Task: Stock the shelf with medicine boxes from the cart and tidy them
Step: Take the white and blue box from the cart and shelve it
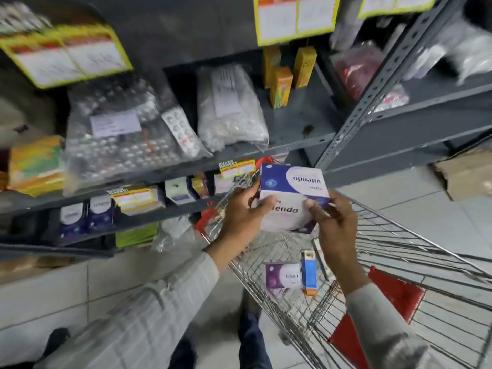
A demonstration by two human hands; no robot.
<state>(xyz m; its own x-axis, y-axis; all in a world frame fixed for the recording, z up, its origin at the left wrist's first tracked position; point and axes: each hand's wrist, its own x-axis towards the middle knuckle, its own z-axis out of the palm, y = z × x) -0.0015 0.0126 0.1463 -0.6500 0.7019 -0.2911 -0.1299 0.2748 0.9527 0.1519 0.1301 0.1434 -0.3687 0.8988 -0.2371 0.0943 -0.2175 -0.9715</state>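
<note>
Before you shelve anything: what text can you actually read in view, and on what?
"vitendo": both blue-and-white boxes held by left hand and right hand.
Purple box in cart: blurred, roughly "uresi".
Yellow shelf tags, bag labels: unreadable.

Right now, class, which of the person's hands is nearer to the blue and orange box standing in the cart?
Right. The right hand is almost directly above the blue and orange box, while the left hand is higher and farther to the left, over the cart edge.
</note>
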